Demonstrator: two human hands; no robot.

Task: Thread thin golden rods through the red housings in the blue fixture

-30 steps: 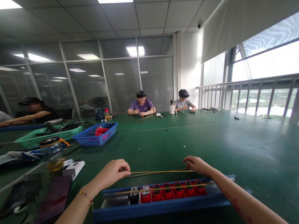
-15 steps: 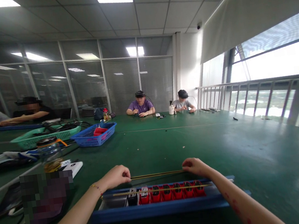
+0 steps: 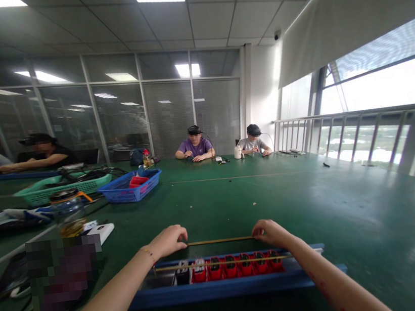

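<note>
Tray (image 3: 232, 289) at 6 o'clock of the hands, under both forearms (image 3: 107, 296), red blocks (image 3: 231, 270) inside, first stick (image 3: 221, 263) across top. Beyond it, second stick (image 3: 221, 241): left hand (image 3: 173, 238) and right hand (image 3: 270, 230) nearly closed, seemingly pinching its ends. Uneven pull could slip an end; low forearm could knock first stick. Jar (image 3: 68, 214) at 9:30, basket (image 3: 128, 192) at 10, co-worker (image 3: 196, 148) at 12.

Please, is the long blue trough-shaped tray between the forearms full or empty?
Partly filled: red and black boxy pieces sit in a row inside the tray, but grey floor shows at its left end.
</note>
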